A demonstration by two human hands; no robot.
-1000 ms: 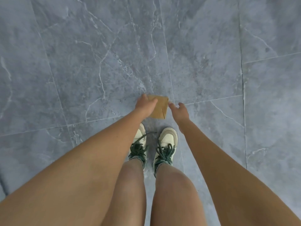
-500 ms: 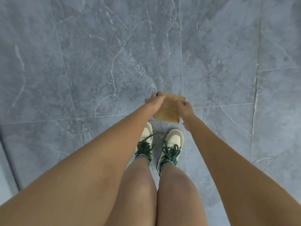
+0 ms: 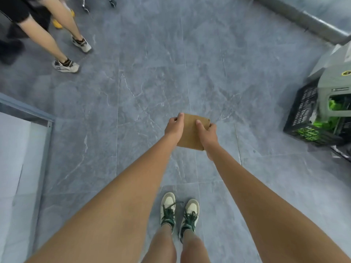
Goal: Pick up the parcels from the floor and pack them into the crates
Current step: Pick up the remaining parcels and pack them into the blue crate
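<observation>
No wording can be read anywhere: the grey machine [image 3: 331,76] at the right edge carries a round yellow-and-black sticker [image 3: 346,73] and a small dark label plate [image 3: 340,89], both too blurred to make out.

It looks like a packing room or store room. The floor [image 3: 152,82] is big grey tiles. A black crate [image 3: 303,118] sits beside a grey machine [image 3: 332,82].
</observation>
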